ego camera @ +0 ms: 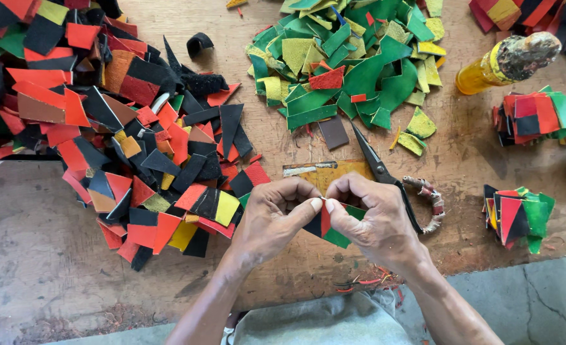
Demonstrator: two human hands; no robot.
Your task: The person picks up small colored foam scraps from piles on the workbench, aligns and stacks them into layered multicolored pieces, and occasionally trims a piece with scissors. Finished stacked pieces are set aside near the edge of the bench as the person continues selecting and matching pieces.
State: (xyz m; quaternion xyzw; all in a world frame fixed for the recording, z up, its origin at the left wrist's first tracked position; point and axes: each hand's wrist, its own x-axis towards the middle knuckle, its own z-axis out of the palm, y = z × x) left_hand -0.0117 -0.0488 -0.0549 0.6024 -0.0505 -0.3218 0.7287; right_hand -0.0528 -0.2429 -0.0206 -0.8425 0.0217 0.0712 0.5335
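Both hands meet over the wooden board (pixel 283 134), just this side of the scissors (pixel 385 176). Left hand (pixel 273 217) and right hand (pixel 372 220) are both pinched shut on one small patchwork piece (pixel 326 225), a fan of black, red and green leather wedges. Thumbs and forefingers press together at its top corner, so the piece hangs down and toward the person from the grip, long axis running roughly from the pinch down to the green tip. Neither hand is clearly nearer; they share the same corner, the right one covering a bit more of the piece's edge.

Scissors lie closed, blades pointing away from the person, wrapped handle just beside the right hand's knuckles. Left of the scissors: a big heap of red, black, orange and yellow scraps (pixel 104 128). Beyond the scissors: a green and yellow scrap pile (pixel 353 64). Right of them: a yellow bottle (pixel 500 64) lying on its side, and two finished stacks (pixel 519 214) of similar patchwork.
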